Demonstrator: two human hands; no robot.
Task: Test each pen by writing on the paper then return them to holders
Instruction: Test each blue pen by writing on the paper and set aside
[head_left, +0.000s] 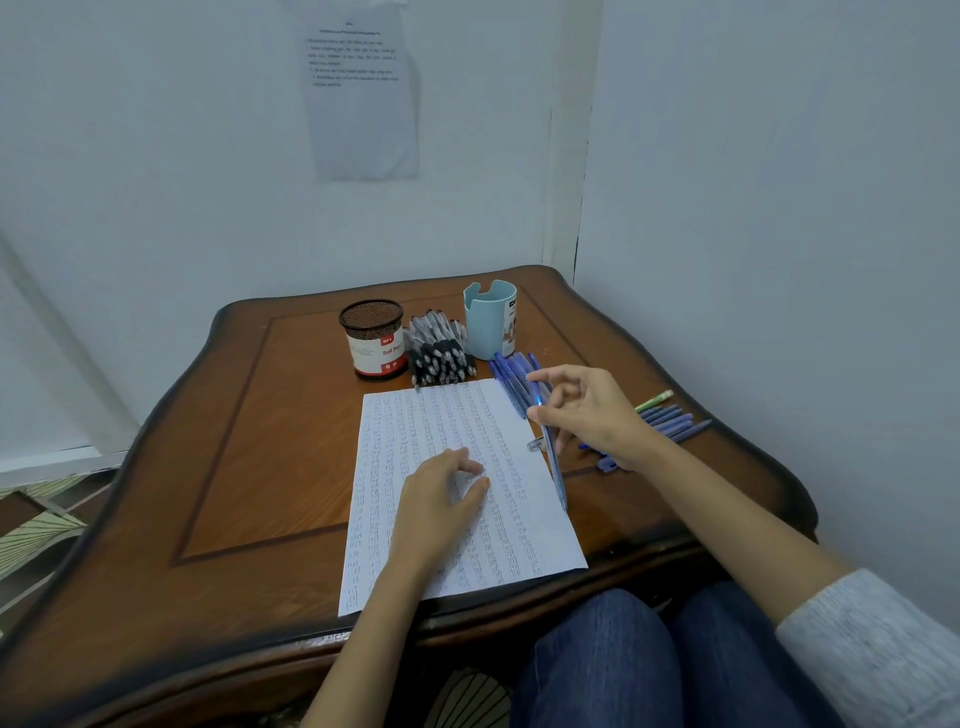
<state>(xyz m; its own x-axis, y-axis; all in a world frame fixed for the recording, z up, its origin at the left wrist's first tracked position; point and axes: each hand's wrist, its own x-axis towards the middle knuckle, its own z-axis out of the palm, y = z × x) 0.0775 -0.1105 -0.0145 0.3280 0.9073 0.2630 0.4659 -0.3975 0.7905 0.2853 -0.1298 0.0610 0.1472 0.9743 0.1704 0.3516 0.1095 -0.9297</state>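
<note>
Wooden counter (270, 426) carries our paper (415, 426), which we see filled with rows of writing. Our left hand (441, 499) rests flat on its middle, fingers loosely spread. At three o'clock our right hand (587, 410) pinches a slanted blue pen (557, 473), its lower end at the paper's right edge. At twelve o'clock stand a mesh holder (373, 338) and a pale blue holder (491, 322), black pens (439, 356) heaped between them.

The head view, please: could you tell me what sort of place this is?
Probably a corner of a home room set up for desk work: a carved dark wooden table against pale painted walls, a printed white sheet taped above, and a black mesh pen holder.
</note>
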